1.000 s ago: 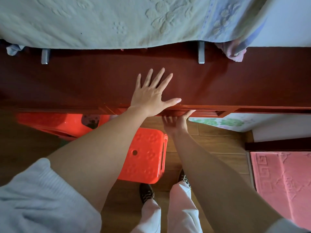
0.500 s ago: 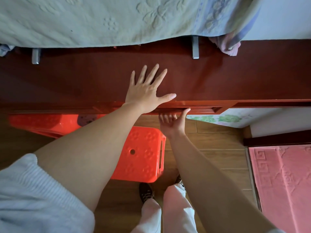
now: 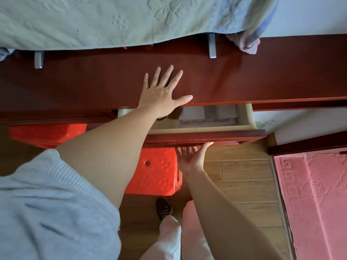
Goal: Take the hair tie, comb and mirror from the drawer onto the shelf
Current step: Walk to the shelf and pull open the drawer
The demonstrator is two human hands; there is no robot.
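Left hand (image 3: 162, 94) flat, fingers spread, palm down on red-brown desktop (image 3: 262, 76), holding nothing. Right hand (image 3: 191, 156) palm up, fingers hooked under front of drawer (image 3: 206, 136), partly open between hands. Inside: pale flat item (image 3: 208, 114), possibly mirror; dark loop (image 3: 161, 118) beside left wrist, perhaps hair tie. Comb unseen.
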